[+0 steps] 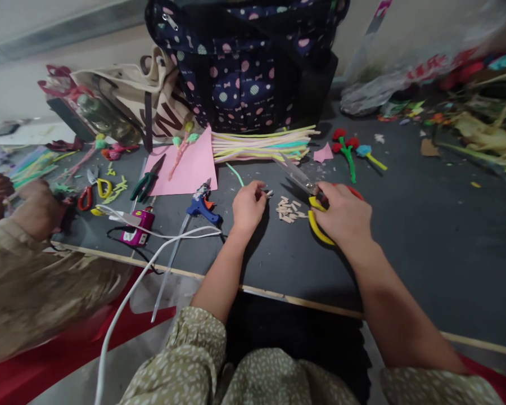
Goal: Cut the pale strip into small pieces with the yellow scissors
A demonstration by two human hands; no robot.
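Note:
My right hand (343, 216) is closed round scissors (297, 175) with red and yellow handles, their blades parted and pointing up and left. My left hand (248, 209) is closed, with a few short cream pieces (270, 193) at its fingertips. A thin green strip (235, 173) shows just behind that hand; whether the hand touches it is hidden. Between my hands a small pile of short cream cut pieces (287, 210) lies on the dark table (413, 242).
Behind lie a bundle of pale pipe cleaners (261, 143) and a pink sheet (189, 171). A blue glue gun (204, 208), green-handled pliers (147, 179) and a white cable (164, 242) are left. Red pipe-cleaner flowers (344, 143) lie right. Another person's hands (40, 208) are far left.

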